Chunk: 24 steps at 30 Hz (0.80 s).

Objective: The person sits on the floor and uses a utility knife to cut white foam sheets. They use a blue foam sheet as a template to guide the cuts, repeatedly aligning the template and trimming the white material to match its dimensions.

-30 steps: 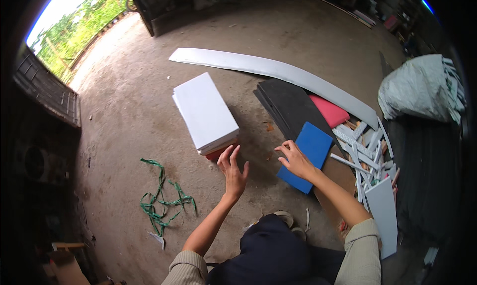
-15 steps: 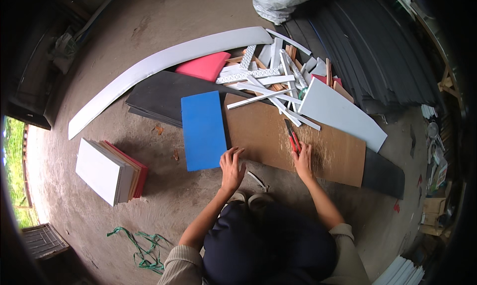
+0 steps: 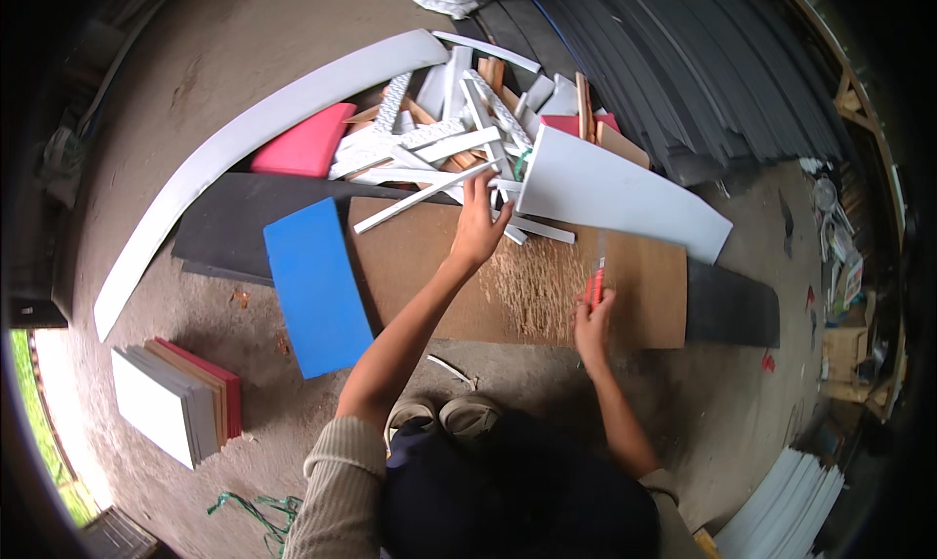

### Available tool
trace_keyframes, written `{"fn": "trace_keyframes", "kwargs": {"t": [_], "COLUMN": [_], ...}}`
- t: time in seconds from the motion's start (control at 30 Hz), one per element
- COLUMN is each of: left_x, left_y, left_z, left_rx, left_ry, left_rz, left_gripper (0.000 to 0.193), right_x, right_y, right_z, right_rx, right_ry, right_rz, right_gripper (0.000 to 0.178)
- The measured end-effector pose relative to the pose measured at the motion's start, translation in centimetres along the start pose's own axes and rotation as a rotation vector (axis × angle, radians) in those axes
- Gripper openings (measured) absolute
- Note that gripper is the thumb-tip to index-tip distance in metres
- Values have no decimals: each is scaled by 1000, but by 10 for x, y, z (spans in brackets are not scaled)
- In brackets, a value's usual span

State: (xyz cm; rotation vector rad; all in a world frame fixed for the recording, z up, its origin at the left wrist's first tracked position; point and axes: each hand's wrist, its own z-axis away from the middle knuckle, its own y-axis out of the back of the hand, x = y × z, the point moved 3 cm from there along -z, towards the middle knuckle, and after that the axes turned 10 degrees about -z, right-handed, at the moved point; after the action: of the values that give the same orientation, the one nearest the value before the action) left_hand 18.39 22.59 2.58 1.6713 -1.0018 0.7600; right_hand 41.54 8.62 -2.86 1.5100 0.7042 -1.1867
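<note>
My right hand (image 3: 592, 333) is closed round a red utility knife (image 3: 595, 288), its blade pointing away from me over the brown board (image 3: 639, 310). Scratches mark the middle of that board. My left hand (image 3: 478, 225) is stretched out above the board's far edge, fingers apart, at the near side of a heap of white foam strips (image 3: 429, 154). Whether its fingertips touch a strip I cannot tell. Just right of it lies a large white foam sheet (image 3: 620, 188) with a slanted end. A blue foam sheet (image 3: 317, 286) rests over the board's left end.
Black sheets (image 3: 229, 218) lie under the board. A stack of white, tan and red pieces (image 3: 176, 398) stands at the left, near green twine (image 3: 259, 510). Behind are a long curved white strip (image 3: 254, 139), a red piece (image 3: 303, 144) and long black sheets (image 3: 683, 71).
My left hand has left the blue sheet's near corner and reached forward and right to the strips. My right hand still holds the knife, now more upright. The whole view has shifted.
</note>
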Motion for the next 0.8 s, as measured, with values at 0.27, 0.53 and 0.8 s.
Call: {"fn": "trace_keyframes", "kwargs": {"t": [0.27,0.53,0.8], "left_x": [-13,20,32], "left_y": [-91,-74,52], "left_z": [-48,-45,11], "left_rx": [16,244,143], "left_ry": [60,178,423], "left_rz": [65,184,386], "left_gripper": [50,27,31], "right_x": [-3,-14,-145], "right_y": [87,134,115], "right_z": [1,32,17], "right_rx": [177,381,467], "right_ry": [-220,-154,231], "right_rz": [-253,-389,-513], "right_gripper": [27,25,20]}}
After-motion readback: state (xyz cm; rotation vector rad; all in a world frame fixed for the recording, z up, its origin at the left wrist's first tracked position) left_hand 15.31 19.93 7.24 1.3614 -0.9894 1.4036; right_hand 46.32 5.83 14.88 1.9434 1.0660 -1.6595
